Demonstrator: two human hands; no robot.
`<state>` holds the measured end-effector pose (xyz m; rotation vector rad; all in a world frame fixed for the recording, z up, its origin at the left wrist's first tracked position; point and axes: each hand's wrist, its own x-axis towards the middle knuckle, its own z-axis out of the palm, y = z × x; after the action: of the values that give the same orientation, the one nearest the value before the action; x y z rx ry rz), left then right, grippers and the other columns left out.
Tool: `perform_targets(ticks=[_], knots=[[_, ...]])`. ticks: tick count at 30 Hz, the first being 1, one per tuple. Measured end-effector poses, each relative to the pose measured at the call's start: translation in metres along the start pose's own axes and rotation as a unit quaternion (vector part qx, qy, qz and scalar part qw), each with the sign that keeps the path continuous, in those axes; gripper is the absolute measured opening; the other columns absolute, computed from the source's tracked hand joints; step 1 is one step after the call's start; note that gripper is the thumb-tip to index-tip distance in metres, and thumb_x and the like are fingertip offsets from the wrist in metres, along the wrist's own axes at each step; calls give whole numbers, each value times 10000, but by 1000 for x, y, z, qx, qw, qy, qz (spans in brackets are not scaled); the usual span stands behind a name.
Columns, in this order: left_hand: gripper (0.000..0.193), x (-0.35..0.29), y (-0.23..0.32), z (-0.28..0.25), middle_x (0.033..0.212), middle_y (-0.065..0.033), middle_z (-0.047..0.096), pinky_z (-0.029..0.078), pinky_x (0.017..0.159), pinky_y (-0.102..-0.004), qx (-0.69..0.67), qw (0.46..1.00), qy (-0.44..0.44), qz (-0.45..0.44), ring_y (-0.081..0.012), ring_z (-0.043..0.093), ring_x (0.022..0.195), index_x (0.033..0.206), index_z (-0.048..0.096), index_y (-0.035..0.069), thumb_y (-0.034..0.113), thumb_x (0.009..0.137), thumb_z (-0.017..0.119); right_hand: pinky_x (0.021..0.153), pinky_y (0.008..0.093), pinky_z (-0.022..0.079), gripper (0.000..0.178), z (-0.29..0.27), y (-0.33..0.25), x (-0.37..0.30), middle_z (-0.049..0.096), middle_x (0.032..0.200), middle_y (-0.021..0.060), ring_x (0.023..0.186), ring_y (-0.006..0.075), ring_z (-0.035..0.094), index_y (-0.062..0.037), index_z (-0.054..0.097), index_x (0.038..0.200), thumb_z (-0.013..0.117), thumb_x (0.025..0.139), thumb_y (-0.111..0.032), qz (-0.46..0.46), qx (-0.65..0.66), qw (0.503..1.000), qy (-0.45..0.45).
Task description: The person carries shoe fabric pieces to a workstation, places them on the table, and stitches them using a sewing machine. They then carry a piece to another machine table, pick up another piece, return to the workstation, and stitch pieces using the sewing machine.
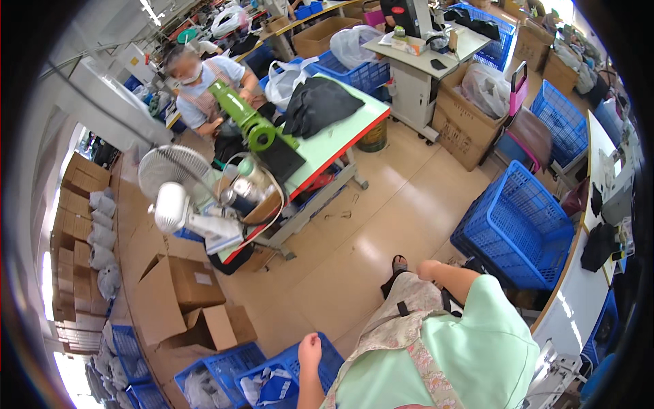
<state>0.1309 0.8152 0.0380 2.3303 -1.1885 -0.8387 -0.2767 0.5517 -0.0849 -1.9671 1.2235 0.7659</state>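
Workshop floor | blue crate rightward, open carton leftward | left hand, right hand: grip loosely clenched

Left hand: near, beside blue crate | Right hand: by floral apron | Far left: seated co-worker, green machine and black cloth on green counter | Left: white fan, open cardboard box | Right: blue basket, white counter
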Motion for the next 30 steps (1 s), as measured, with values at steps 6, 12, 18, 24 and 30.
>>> perform_targets(ticks=[6,12,18,24,30], knots=[[290,128,140,45,1048,-164,675,525,818,-367,6,980,-159,119,-275,663,949,1093,651,42,231,881,591,865,450,506,356,7,120,41,675,1063,186,1022,358,633,-78,716,1020,525,818,-301,131,153,974,-107],[314,218,259,78,1095,-149,656,509,851,-383,131,947,-242,164,-287,636,996,1106,650,60,264,877,580,861,442,507,332,-86,157,57,688,1018,175,977,353,647,-77,713,1012,532,829,-287,112,115,985,60],[297,330,330,94,1111,-137,653,508,875,-373,42,960,-207,183,-281,638,1005,1104,659,68,246,875,595,856,396,516,333,-191,151,119,695,1002,169,957,327,658,-103,706,1052,577,827,-310,39,267,952,142],[252,461,399,105,1042,-127,661,513,821,-336,-55,974,-140,167,-230,645,921,1078,661,51,184,867,622,855,400,512,323,-333,153,182,694,1000,168,964,333,651,-90,705,1054,586,825,-283,-14,320,925,203],[296,606,423,117,1192,-193,590,441,968,-401,-101,970,32,219,-337,556,1120,1084,630,10,195,853,649,846,361,514,325,-462,151,233,694,1037,166,960,299,663,-66,684,1100,604,845,-250,12,313,925,215]])
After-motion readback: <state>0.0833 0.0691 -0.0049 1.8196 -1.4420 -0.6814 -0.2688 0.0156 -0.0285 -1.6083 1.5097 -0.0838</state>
